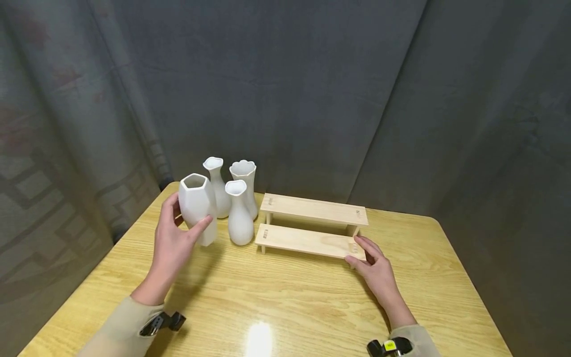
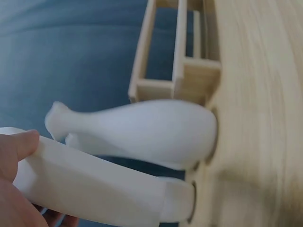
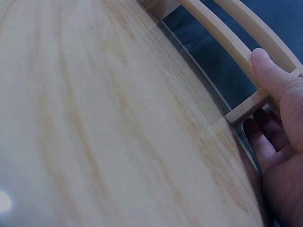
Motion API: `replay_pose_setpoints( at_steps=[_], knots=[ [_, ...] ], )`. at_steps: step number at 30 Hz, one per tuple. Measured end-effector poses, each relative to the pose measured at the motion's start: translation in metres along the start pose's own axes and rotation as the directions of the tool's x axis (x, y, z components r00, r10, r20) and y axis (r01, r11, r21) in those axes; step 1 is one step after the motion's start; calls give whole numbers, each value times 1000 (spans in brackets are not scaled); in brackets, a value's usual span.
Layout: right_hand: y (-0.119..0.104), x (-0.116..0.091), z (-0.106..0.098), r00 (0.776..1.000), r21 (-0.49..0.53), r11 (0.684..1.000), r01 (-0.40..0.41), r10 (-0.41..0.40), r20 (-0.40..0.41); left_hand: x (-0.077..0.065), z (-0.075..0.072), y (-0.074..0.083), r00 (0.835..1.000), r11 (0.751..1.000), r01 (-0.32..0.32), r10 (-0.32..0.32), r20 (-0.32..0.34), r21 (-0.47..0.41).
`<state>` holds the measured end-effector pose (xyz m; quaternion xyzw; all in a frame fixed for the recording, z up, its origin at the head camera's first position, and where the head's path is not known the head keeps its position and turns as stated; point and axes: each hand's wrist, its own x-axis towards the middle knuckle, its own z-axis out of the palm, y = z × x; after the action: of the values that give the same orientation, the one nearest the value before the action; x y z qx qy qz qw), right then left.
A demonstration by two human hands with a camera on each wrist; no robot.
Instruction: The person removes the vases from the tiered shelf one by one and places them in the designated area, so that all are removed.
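My left hand [image 1: 171, 244] grips a white faceted vase [image 1: 196, 202] with a five-sided mouth, the thumb across its near side and the fingers behind it. The vase leans in the left wrist view, its lower end close to the tabletop. At the right end of a two-step wooden stand [image 1: 308, 241], my right hand [image 1: 378, 277] holds the lower board, thumb on its front edge. In the right wrist view the thumb [image 3: 270, 73] lies along the board's edge, with the other fingers around the end leg [image 3: 246, 106].
Behind and beside the held vase stand a slim-necked white vase [image 1: 217, 186], a scallop-rimmed one [image 1: 246, 181] and a round-bellied one [image 1: 240, 220], left of the stand. A wooden table [image 1: 285, 297] bears everything. Grey curtains [image 1: 285, 99] hang behind it.
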<state>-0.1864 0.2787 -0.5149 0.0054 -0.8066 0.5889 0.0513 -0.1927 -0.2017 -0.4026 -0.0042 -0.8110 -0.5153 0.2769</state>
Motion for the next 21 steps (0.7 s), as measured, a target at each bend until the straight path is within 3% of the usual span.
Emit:
replay_pose_setpoints(
  at_steps=[13,21],
  knots=[
    [0,-1,1,1000,11,1000,1,-1,1,29,17,-47,999,998,33,-32,7,-46],
    [0,-1,1,1000,4,1000,4,-4,4,36,27,-61,998,997,56,-56,13,-50]
  ],
)
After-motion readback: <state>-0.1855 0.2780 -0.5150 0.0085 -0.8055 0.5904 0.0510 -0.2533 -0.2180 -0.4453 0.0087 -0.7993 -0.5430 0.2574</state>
